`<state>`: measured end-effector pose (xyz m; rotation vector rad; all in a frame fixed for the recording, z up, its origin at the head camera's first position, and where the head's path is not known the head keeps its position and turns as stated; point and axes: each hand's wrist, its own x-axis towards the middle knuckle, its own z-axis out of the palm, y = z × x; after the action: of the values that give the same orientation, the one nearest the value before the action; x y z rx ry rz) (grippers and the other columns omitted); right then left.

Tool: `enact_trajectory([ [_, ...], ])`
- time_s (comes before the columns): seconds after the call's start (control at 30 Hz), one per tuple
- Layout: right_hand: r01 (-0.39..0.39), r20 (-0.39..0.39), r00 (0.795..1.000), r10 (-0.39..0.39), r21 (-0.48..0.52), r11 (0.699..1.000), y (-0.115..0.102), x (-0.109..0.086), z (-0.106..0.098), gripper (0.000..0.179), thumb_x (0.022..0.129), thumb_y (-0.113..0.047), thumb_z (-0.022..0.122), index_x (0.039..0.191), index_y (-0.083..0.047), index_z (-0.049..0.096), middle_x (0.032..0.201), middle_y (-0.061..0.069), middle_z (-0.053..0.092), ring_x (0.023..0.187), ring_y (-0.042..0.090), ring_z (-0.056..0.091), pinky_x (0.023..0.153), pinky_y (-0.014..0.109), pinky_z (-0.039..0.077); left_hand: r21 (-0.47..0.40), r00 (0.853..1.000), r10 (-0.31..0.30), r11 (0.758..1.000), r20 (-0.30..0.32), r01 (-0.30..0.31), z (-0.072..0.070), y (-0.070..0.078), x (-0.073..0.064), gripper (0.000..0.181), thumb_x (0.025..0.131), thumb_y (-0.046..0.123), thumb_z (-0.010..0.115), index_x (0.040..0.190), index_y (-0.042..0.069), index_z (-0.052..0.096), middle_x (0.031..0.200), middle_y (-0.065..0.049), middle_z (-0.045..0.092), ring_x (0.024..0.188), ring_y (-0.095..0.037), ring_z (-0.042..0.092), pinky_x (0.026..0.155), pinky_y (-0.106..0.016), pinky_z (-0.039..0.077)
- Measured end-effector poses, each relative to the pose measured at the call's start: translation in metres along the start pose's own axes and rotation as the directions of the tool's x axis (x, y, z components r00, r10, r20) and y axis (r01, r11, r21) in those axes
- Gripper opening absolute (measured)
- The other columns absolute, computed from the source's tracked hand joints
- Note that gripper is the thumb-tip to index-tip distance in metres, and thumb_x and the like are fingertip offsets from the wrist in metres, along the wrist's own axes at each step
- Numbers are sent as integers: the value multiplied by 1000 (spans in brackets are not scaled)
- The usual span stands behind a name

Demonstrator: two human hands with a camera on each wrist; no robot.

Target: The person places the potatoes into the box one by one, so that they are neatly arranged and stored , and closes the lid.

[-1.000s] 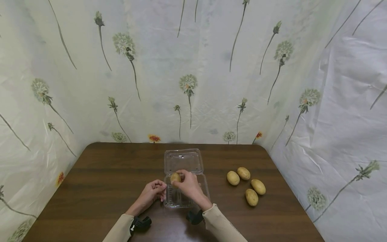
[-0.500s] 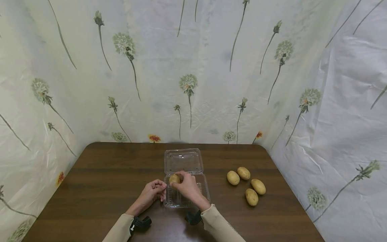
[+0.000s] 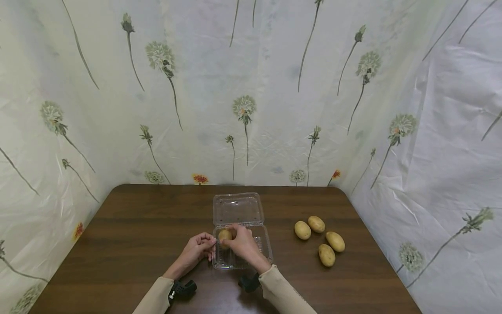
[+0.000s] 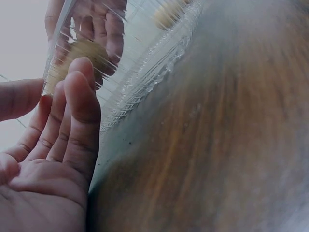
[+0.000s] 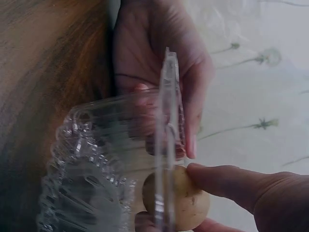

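A clear plastic clamshell container (image 3: pixel 238 209) lies opened out on the table, its lid folded back away from me. My left hand (image 3: pixel 196 250) pinches the near-left rim between thumb and fingers; the left wrist view shows the ridged wall (image 4: pixel 152 70) beside those fingertips. Over the left part of the base, my right hand (image 3: pixel 246 245) holds a yellow potato (image 3: pixel 225 238) by thumb and fingers. In the right wrist view this potato (image 5: pixel 190 205) sits at the container's edge, partly seen through the plastic, with the thumb (image 5: pixel 222 181) pressed on it.
Several loose potatoes (image 3: pixel 316 224) lie in a group on the brown wooden table (image 3: pixel 157 218), right of the container. A flower-printed sheet (image 3: pixel 274 131) hangs behind the table and along both sides.
My right hand has shifted slightly left and lower with the potato, bringing it down into the container's base. The left hand keeps its place at the rim.
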<state>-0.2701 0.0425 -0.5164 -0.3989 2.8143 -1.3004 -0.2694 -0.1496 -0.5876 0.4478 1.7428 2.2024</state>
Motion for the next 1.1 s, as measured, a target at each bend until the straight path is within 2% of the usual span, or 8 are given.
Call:
enact_trajectory([
  [0.2,-15,-19,1000,14,-32,999,1,-1,4,39,78,-24,80,109,-4,67,89,7,71,73,14,57,59,28,46,2,1000,-10,1000,-1,10,-1,1,0,13,101,15,51,101,2,51,78,1,62,63,-10,61,56,-22,51],
  [0.47,-40,-16,999,39,-46,998,0,0,8,37,77,-25,79,106,-4,70,96,9,71,86,25,53,66,34,43,-7,1000,-27,1000,-12,27,0,2,0,13,101,17,51,100,4,52,78,1,62,64,-10,61,56,-23,50],
  [0.63,-48,-15,999,48,-38,998,0,0,9,37,77,-24,79,106,-2,70,95,8,71,82,22,53,65,31,43,-9,1000,-28,1000,-12,28,0,2,0,13,101,17,51,100,4,52,79,1,61,64,-10,61,56,-23,50],
  [0.87,-39,-33,999,38,-31,999,0,-1,9,39,78,-24,79,107,0,68,90,9,73,77,16,61,63,29,47,7,1000,-4,1000,-7,4,-1,2,0,16,101,15,50,102,-1,51,79,0,61,63,-10,61,56,-23,51],
  [1.1,-23,-48,999,21,-32,999,1,-3,10,41,77,-23,81,106,3,68,89,12,73,78,19,63,63,30,49,15,1000,13,1000,3,-13,-1,2,-1,16,101,12,50,104,-4,50,79,0,61,64,-10,61,56,-23,51],
])
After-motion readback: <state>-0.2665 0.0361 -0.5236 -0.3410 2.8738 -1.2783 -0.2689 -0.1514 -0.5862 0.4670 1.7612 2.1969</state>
